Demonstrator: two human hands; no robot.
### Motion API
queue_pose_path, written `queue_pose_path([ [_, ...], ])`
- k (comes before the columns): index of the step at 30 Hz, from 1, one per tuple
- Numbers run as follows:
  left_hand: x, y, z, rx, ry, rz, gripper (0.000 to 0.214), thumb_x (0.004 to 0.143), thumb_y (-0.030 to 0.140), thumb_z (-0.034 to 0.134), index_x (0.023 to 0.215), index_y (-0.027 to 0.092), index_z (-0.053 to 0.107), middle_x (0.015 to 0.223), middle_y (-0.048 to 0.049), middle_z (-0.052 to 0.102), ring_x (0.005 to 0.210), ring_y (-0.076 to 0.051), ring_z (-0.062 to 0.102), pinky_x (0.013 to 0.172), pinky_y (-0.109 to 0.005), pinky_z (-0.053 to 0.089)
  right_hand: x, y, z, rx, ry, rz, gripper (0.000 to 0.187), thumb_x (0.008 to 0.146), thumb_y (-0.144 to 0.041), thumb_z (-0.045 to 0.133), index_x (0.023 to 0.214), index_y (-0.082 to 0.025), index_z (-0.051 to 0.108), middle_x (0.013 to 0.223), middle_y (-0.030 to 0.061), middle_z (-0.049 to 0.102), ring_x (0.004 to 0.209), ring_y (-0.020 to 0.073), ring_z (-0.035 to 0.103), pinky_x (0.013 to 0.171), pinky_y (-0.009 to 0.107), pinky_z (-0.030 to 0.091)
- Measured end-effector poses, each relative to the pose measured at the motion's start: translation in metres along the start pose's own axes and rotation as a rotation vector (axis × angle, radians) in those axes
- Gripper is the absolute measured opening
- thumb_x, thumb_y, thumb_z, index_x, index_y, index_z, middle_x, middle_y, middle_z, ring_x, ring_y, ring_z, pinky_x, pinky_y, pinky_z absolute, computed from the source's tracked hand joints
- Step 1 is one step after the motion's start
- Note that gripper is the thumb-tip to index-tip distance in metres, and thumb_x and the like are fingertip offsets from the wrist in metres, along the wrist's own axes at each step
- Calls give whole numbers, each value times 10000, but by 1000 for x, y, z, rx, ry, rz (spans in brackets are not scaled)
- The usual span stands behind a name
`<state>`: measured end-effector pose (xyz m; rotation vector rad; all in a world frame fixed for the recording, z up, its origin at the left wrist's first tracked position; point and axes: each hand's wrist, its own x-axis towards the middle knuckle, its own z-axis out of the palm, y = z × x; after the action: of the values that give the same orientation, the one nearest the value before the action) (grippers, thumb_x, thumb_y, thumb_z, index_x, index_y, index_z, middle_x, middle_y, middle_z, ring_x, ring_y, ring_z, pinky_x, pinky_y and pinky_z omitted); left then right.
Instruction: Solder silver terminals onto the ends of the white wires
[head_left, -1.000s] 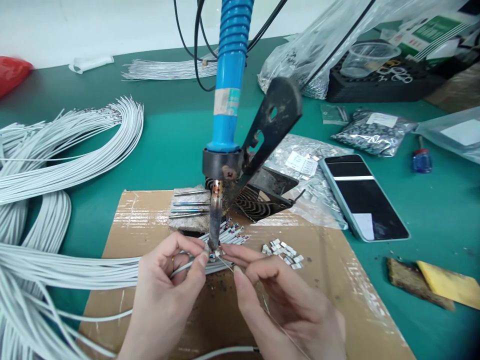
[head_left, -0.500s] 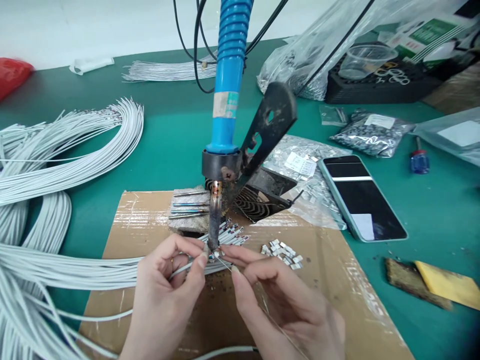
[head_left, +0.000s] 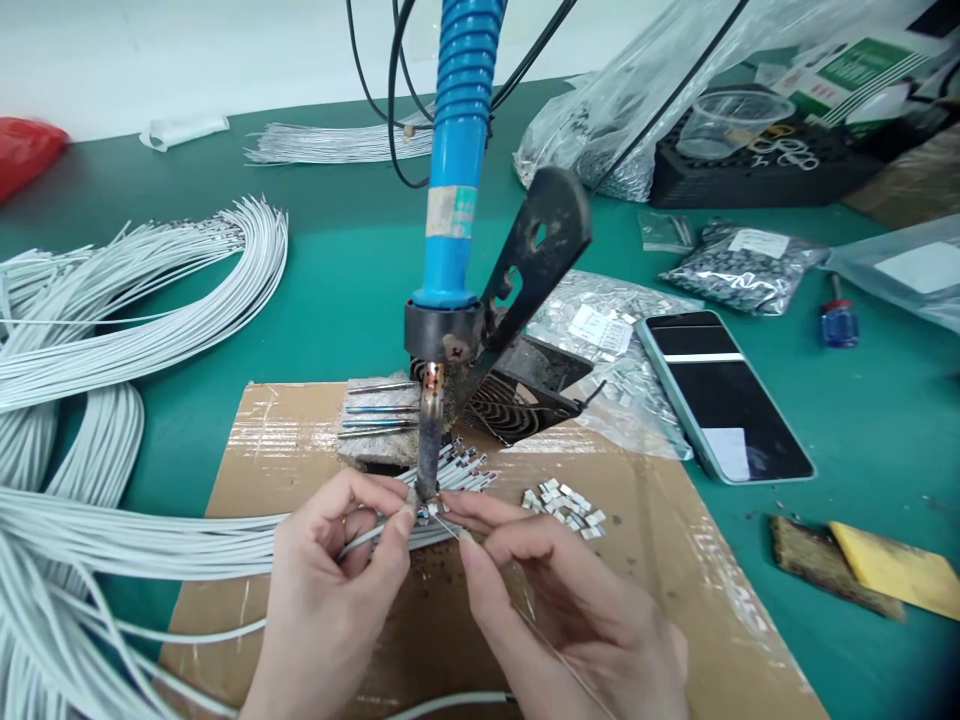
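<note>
A blue-handled soldering iron (head_left: 455,190) stands fixed in a dark metal stand (head_left: 525,280), tip down over a brown cardboard sheet (head_left: 675,560). My left hand (head_left: 330,590) pinches the end of a white wire (head_left: 225,545) and holds it against the iron's tip (head_left: 428,480). My right hand (head_left: 570,610) is closed on a thin solder wire (head_left: 450,528) that reaches the same tip. A small pile of metal terminals (head_left: 568,503) lies just right of the tip.
Bundles of white wires (head_left: 112,330) cover the green table's left side. A phone (head_left: 722,390), bags of small parts (head_left: 742,262), a blue screwdriver (head_left: 838,322), a yellow sponge (head_left: 896,568) and a black tray (head_left: 757,160) sit on the right.
Almost nothing has changed; both hands stay at the iron's tip, with my right hand shifted very slightly.
</note>
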<state>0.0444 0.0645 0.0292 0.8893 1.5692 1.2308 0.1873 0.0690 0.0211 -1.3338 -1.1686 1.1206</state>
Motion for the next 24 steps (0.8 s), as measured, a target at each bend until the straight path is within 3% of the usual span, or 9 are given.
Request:
queue_pose_path([
  [5,-2,6,10,-71,120,-22,156,812,104,773,693,189,718,806,15,776,624,-75,702,584,-103,532,-2,2,0,0,-4,-4,181,891,-179,729,735,-263,696,1061,10,856,927,170,835,866,188,613],
  [10,5,1,2,-6,-1,6,158,774,60,801,715,195,743,827,16,798,650,-86,748,598,-100,554,-2,4,-1,6,-8,-15,193,904,-174,708,733,-260,681,1066,22,856,934,181,835,836,202,626],
  [18,4,5,8,-99,61,-7,146,704,65,811,652,180,737,749,36,792,576,-55,730,540,-49,522,-2,8,0,-28,-20,-23,191,914,-197,699,740,-267,665,1071,12,852,961,191,827,845,231,620],
  [24,4,-7,-2,-51,-15,-31,144,822,106,800,728,195,738,844,19,799,682,-74,762,620,-69,540,-3,9,-1,-28,-28,2,208,955,-242,676,752,-268,638,1096,-20,832,1003,160,805,878,209,576],
])
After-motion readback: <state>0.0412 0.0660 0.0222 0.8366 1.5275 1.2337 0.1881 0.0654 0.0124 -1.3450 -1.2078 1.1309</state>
